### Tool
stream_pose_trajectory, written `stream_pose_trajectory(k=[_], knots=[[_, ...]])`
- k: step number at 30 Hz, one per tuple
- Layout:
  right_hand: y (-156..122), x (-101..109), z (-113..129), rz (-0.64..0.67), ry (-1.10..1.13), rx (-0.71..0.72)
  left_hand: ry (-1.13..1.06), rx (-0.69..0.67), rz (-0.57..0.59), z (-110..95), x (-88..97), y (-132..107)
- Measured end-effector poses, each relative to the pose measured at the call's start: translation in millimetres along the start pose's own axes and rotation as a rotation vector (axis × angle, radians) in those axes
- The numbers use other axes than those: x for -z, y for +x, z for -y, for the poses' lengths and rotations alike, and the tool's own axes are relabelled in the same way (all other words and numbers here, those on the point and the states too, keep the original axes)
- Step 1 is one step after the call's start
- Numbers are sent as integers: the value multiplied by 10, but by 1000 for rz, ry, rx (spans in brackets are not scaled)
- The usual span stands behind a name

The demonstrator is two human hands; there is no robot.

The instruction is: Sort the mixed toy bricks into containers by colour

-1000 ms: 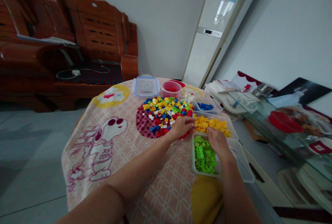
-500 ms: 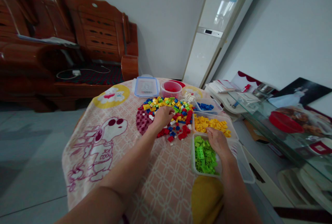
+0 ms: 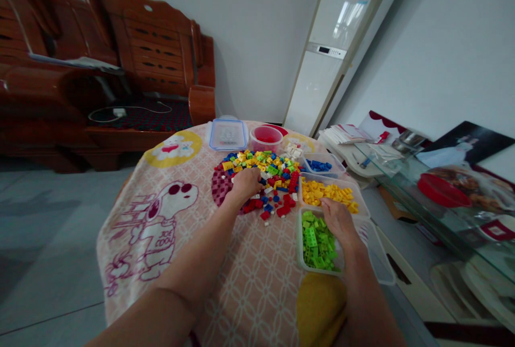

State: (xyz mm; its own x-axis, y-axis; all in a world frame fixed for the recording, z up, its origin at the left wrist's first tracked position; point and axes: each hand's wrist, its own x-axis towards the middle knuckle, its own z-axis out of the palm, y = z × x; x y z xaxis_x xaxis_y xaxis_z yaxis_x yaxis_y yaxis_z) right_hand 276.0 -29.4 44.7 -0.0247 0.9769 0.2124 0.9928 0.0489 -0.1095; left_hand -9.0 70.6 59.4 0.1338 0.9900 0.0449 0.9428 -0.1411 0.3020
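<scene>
A heap of small mixed-colour bricks (image 3: 270, 172) lies on a round table under a pink cartoon cloth (image 3: 173, 213). My left hand (image 3: 245, 184) rests on the heap's near left side, fingers curled down into the bricks; what they hold is hidden. My right hand (image 3: 337, 220) lies on the far rim of a clear box of green bricks (image 3: 316, 240), fingers bent, apparently holding nothing. Just beyond it stands a box of yellow bricks (image 3: 328, 192), then a smaller box of blue bricks (image 3: 319, 165).
A round tub of red bricks (image 3: 265, 138) and a lidded clear box (image 3: 227, 134) stand at the table's far side. A wooden sofa (image 3: 100, 68) fills the left. On the right are a glass-topped table (image 3: 442, 186) with clutter and a tall white appliance (image 3: 333, 46).
My left hand pulled back from the yellow-brick box across the heap to its near left side, leaving red and blue bricks scattered. My right hand has stayed on the green box.
</scene>
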Motion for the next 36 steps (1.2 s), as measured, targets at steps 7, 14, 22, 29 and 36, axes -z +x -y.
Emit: stream_pose_trajectory(k=[7, 14, 22, 29, 36], knots=[[6, -6, -1, 9, -15, -5, -130, -76, -4, 79, 38, 63], [4, -17, -13, -3, 8, 5, -506, -219, 56, -174, 58, -29], [12, -16, -6, -2, 2, 5, -866, -387, 55, -623, -281, -172], [7, 20, 25, 13, 13, -17, -868, -476, 48, -723, -262, -244], [18, 48, 45, 61, -15, -43, -488, -314, -81, -167, 136, -5]])
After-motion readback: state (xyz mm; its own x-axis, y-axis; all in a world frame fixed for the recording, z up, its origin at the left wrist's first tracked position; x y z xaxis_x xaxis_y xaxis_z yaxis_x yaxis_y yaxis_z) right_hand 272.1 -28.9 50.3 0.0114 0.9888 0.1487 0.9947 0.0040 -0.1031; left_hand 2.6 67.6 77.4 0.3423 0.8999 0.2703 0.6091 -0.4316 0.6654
